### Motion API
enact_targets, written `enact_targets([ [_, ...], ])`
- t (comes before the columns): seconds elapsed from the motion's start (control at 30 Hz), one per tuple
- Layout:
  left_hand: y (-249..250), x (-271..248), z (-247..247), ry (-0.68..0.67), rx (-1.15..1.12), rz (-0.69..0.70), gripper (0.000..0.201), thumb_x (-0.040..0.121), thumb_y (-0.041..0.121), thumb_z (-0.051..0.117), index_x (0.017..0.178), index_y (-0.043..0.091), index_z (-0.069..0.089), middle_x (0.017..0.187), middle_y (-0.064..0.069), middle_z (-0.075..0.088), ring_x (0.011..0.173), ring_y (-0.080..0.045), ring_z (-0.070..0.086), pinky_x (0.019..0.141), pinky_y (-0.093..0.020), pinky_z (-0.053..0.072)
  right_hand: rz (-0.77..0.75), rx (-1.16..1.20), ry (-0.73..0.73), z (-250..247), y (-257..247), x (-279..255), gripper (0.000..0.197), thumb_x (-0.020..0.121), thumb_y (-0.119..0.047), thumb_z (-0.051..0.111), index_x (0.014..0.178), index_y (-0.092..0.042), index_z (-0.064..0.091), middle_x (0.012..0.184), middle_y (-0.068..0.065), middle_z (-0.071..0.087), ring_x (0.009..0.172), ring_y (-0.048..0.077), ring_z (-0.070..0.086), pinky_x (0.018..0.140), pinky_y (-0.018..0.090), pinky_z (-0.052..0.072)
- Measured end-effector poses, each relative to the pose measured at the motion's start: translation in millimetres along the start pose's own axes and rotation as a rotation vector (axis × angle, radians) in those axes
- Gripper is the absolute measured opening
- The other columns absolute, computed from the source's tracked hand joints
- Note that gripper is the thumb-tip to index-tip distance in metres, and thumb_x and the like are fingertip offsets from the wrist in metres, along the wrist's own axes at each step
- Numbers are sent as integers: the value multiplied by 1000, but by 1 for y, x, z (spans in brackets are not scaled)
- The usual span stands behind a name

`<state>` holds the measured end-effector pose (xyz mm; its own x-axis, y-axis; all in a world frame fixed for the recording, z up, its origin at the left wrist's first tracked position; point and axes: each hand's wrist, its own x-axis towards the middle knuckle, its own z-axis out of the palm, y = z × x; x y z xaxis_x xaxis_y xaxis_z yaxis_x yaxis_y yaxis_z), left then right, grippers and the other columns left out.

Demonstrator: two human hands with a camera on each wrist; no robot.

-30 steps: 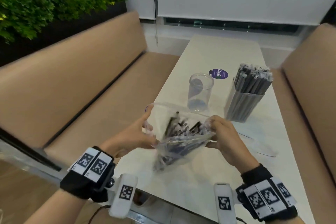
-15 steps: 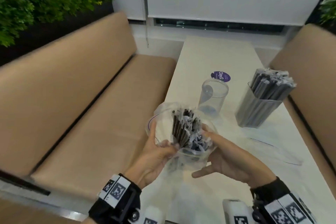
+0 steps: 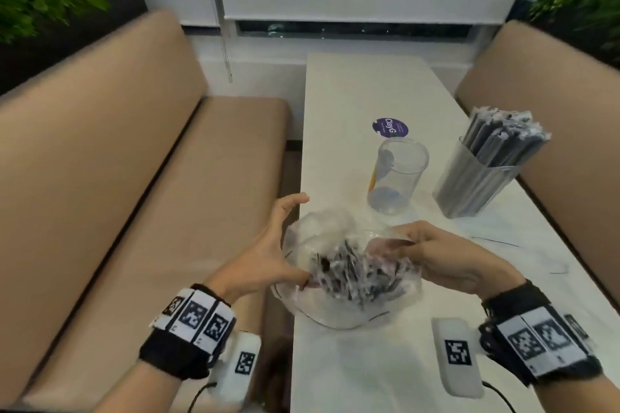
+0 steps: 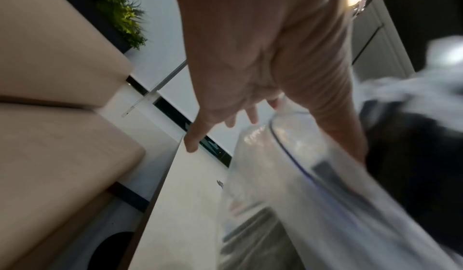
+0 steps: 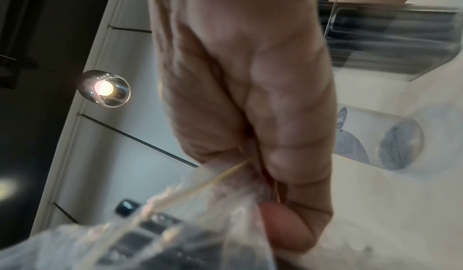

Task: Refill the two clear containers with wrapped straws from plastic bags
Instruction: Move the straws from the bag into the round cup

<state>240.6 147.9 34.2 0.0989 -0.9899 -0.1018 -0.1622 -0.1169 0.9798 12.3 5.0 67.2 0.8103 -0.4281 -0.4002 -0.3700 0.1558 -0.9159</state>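
You held the bag (image 3: 339,282) of straws (image 3: 355,273) just over the near end of the table (image 3: 369,94), one hand on each side of it. Your right hand (image 3: 453,261) pinched the right edge of the bag, with its fingers curled tight on the plastic. Your left hand (image 3: 271,251) was at the left edge, with its fingers spread out and mostly straight; its thumb touched the plastic low down, but the blur hid whether it pinched. The straws stood in a dark bunch inside the open bag. Past the bag stood the empty cup (image 3: 397,174), just beside a purple sticker (image 3: 390,127). To the right of the cup stood the full box (image 3: 476,178), packed with straws. Brown benches (image 3: 117,178) ran along both sides of the table.
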Motion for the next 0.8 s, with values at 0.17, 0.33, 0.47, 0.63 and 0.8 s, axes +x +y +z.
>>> enact_targets([
  [0.17, -16, 20, 27, -125, 129, -12, 84, 62, 3, 85, 131, 39, 53, 125, 14, 66, 123, -5, 58, 104, -35, 49, -36, 127, 199, -3, -9, 17, 26, 93, 9, 49, 103, 2, 71, 93, 12, 73, 87, 23, 64, 80, 28, 51],
  [0.33, -28, 25, 60, 79, 69, -37, 39, 61, 34, 78, 97, 18, 77, 101, 1, 78, 101, -15, 72, 96, -46, 53, 2, -235, 532, -17, -10, -9, 17, 94, -33, 58, 105, -23, 66, 102, 14, 68, 82, 17, 57, 65, 27, 41],
  [0.47, -30, 34, 81, 167, -49, -48, 36, 65, 35, 86, 88, 11, 75, 94, -8, 78, 93, -25, 74, 91, -47, 55, 32, -179, 518, -16, -3, -45, 34, 89, -60, 49, 112, -38, 57, 109, -15, 59, 91, -4, 53, 68, 24, 43],
  [0.63, -18, 41, 104, 256, -112, -60, 26, 78, 26, 81, 97, 11, 70, 96, -1, 77, 92, -11, 71, 78, -21, 54, 34, 95, 378, -28, 21, -40, 31, 96, -45, 48, 109, -25, 67, 109, -4, 69, 85, 13, 68, 66, 30, 56],
  [0.8, -15, 47, 79, -188, 63, -156, 123, 62, 32, 90, 145, 59, 3, 155, 28, 8, 143, 10, 9, 119, -29, 23, 90, 214, 372, -56, 30, 1, 32, 104, -23, 42, 112, 2, 60, 71, 6, 72, 53, 12, 68, 43, 19, 49],
])
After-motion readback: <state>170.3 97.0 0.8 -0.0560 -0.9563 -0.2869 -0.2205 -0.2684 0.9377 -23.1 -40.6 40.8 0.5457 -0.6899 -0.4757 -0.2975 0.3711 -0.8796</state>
